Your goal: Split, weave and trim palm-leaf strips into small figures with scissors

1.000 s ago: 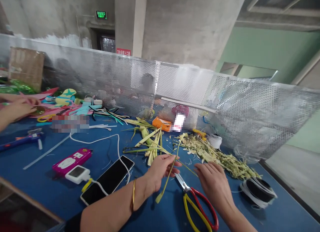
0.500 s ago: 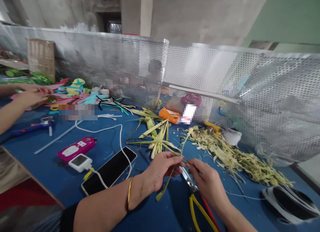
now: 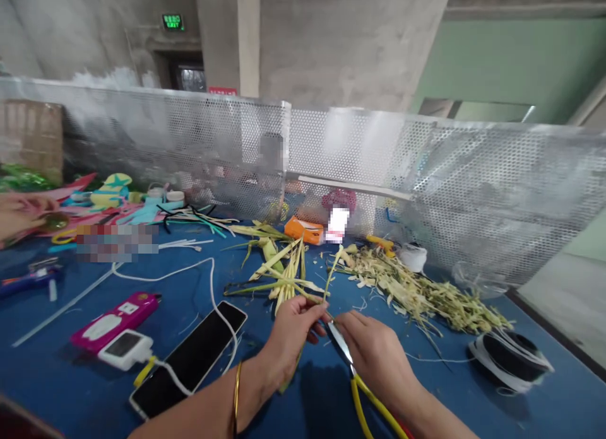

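Observation:
Pinched in my left hand [image 3: 294, 330] are thin green leaf strips [image 3: 332, 272], crossing at the fingertips; one end sticks up and another hangs below the hand. My right hand [image 3: 374, 347] is closed, its fingertips bent down close to my left fingertips, on a strip that is mostly hidden by the fingers. Scissors [image 3: 358, 401] with yellow and red handles lie under and beside my right hand, blades pointing at my left fingertips. Just beyond my left hand is a pile of pale leaf strips [image 3: 288, 280].
Shredded leaf pieces [image 3: 426, 287] are heaped at right, near a thread spool [image 3: 509, 360]. At left lie a black phone [image 3: 194, 357], a magenta device [image 3: 116, 322] and a white cable [image 3: 213, 281]. A perforated metal screen [image 3: 355, 142] stands behind. Another person's hand [image 3: 23, 215] shows far left.
My right hand has come in from the right, its spread fingers closing near my left fingertips and partly covering the scissors. The camera view has swung about. My left hand keeps its pinch.

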`<action>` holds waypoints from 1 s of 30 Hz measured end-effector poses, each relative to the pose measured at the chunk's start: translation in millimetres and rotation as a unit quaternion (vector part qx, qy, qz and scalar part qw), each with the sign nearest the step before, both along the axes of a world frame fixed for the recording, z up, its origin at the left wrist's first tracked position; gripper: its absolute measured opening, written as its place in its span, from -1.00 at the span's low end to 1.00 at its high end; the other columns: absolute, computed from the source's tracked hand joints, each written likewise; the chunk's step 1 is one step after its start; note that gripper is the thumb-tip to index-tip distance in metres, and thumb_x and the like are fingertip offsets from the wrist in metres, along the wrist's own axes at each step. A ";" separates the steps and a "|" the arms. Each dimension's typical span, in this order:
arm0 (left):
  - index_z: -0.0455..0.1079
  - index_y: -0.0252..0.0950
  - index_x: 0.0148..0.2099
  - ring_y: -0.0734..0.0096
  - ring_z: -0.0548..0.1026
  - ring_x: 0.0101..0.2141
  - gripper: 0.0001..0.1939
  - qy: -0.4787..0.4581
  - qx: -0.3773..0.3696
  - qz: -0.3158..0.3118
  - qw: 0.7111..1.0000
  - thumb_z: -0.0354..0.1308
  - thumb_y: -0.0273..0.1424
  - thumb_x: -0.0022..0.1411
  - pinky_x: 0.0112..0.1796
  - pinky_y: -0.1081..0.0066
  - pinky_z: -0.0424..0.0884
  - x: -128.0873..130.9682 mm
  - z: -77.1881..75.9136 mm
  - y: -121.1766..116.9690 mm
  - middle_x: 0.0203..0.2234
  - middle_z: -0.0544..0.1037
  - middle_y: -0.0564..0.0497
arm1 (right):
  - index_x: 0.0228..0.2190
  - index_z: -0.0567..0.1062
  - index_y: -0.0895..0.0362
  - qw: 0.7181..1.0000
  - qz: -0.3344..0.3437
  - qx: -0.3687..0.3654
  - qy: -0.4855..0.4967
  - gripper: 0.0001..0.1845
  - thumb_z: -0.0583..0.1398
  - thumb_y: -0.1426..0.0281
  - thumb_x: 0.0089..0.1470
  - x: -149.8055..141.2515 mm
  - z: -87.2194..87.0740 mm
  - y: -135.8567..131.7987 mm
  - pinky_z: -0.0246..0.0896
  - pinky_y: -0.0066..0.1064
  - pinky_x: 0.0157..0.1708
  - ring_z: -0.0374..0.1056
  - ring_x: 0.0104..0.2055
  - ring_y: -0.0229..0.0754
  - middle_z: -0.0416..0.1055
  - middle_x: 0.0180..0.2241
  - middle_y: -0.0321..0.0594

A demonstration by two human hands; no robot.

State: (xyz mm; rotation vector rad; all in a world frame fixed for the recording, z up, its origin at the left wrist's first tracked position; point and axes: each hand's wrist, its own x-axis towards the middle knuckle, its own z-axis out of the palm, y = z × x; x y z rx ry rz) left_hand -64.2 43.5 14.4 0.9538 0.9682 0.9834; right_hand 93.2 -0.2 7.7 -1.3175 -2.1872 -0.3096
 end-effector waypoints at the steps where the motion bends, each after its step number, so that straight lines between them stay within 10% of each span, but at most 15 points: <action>1: 0.45 -0.39 -0.30 0.59 0.41 -0.62 -0.81 -0.006 0.006 -0.005 1.000 0.22 -0.34 0.10 -0.62 0.59 0.22 -1.1 0.7 0.4 -0.50 0.55 0.00 | -0.41 0.38 0.08 1.000 -0.010 -0.009 0.015 -0.72 -0.05 0.49 0.27 0.6 0.5 0.1 0.02 -0.46 -0.50 0.32 -0.51 -0.27 0.40 -0.51 -0.30; 14: 0.49 -0.36 -0.20 0.60 0.40 -0.66 -0.74 -0.038 -0.022 -0.021 0.999 0.30 -0.37 0.01 -0.65 0.59 0.16 -3.7 4.5 -4.6 -0.49 0.58 -0.01 | -0.45 0.36 0.08 1.000 -0.004 -0.016 -0.026 -0.71 -0.04 0.44 0.27 -3.6 22.4 -13.0 -0.01 -0.44 -0.54 0.28 -0.58 -0.27 0.37 -0.59 -0.34; 20: 0.46 -0.37 -0.21 0.70 0.27 -0.70 -0.86 -0.146 -0.142 -0.052 0.978 0.21 -0.51 0.12 -0.68 0.63 0.09 -6.3 7.1 2.5 -0.52 0.52 0.05 | -0.41 0.48 0.08 0.960 0.050 -0.184 0.204 -0.73 0.04 0.34 0.26 15.4 31.3 -4.4 0.22 -0.49 -0.43 0.38 -0.43 -0.27 0.46 -0.49 -0.32; 30: 0.44 -0.38 -0.27 0.80 0.16 -0.71 -0.84 -0.274 -0.218 -0.153 0.924 0.30 -0.58 0.05 -0.68 0.67 0.01 -7.2 7.9 -5.7 -0.56 0.37 0.15 | -0.25 0.54 0.07 0.950 0.076 -0.128 0.276 -0.84 0.14 0.41 0.19 1.3 12.1 3.6 0.32 -0.32 -0.17 0.42 -0.19 -0.15 0.50 -0.26 -0.16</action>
